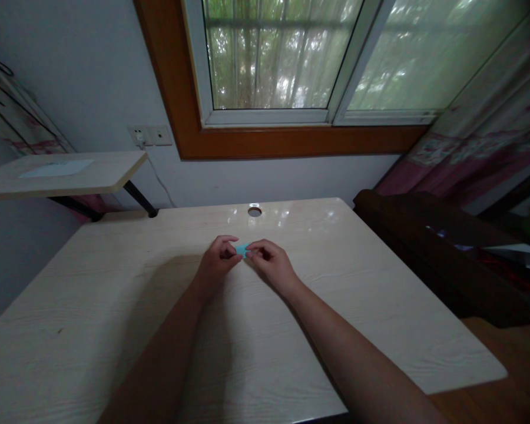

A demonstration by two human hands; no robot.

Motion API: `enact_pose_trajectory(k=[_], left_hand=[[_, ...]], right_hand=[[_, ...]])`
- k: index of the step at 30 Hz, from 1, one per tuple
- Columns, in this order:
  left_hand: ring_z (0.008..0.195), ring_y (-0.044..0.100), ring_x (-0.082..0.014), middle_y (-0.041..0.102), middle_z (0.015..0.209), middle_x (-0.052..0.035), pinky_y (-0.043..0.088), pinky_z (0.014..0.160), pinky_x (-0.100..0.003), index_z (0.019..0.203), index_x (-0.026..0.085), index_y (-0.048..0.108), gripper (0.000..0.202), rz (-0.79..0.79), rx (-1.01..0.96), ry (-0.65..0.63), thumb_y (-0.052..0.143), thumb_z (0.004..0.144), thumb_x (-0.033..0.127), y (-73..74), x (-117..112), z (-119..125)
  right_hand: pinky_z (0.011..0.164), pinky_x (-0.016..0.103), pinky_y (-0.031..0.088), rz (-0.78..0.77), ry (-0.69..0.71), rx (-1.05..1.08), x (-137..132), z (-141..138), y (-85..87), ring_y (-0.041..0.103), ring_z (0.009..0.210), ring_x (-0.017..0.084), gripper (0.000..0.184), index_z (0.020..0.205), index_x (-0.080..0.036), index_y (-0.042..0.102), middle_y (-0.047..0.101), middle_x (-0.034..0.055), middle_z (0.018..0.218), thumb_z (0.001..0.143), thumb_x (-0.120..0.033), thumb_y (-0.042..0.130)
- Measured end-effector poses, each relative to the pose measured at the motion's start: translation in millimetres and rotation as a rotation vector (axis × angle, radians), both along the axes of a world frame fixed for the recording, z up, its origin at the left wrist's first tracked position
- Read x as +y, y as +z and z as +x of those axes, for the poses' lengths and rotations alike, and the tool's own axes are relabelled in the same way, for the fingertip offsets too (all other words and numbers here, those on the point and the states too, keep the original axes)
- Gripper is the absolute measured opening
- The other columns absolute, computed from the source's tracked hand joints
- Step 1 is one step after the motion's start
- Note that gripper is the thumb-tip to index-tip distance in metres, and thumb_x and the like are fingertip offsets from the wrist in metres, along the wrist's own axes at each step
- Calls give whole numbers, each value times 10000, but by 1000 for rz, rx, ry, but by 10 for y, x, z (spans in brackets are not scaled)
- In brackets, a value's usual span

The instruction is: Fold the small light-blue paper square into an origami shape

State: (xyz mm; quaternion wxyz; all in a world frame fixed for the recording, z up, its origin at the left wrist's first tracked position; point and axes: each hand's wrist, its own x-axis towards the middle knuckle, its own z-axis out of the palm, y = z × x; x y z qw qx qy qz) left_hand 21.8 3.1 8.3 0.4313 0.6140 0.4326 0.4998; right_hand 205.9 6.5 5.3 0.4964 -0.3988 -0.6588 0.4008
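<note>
Between my two hands is a small light-blue piece [241,251], flat-looking, perhaps paper; it is too small to tell its exact kind. The fingers of my left hand [221,257] pinch its left end. My right hand [271,262] closes thumb and fingers on its right end. Both hands are over the far middle part of the pale wood-grain desk [357,306]. My fingers cover parts of the piece's edges.
A round cable hole [255,211] lies near the desk's back edge. At the left, a raised shelf [132,165] on black legs bears a paper sheet [57,168]. Wall sockets [150,135] sit behind it. Dark brown furniture [415,253] stands right of the desk.
</note>
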Motion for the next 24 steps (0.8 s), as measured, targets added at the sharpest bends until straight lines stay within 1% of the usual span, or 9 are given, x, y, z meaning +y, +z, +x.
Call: enact_pose_trajectory(k=[5,12,17,24], left_hand=[[625,523,-106,558,699,47,394,615,-228,1105,188,554,395,-11,3,-15,726,757,260,21,-24,6],[643,526,-112,571,707,39,402,632,-232,1116,194,566,393,1,4,-32,728,767,273,6,-23,-10],[627,513,-107,557,704,42,391,611,-227,1140,192,551,427,1,-4,-40,733,762,272,-13,-12,-12],[627,502,-103,538,717,42,381,603,-224,1191,195,524,474,-8,-18,-65,726,771,283,-8,-11,-8]], right_hand=[[589,261,385,-28,-23,-27,1,12,-12,477,616,132,163,858,-202,669,563,-9,689,805,-356,681],[567,252,362,-25,-38,-54,6,6,-10,448,596,126,152,833,-195,660,524,-21,649,804,-344,668],[551,247,352,-57,-63,-33,3,3,-16,431,575,121,170,829,-188,666,511,-27,628,789,-353,670],[544,246,339,-94,-31,31,-8,-1,10,416,564,115,161,823,-191,644,486,-39,614,774,-339,683]])
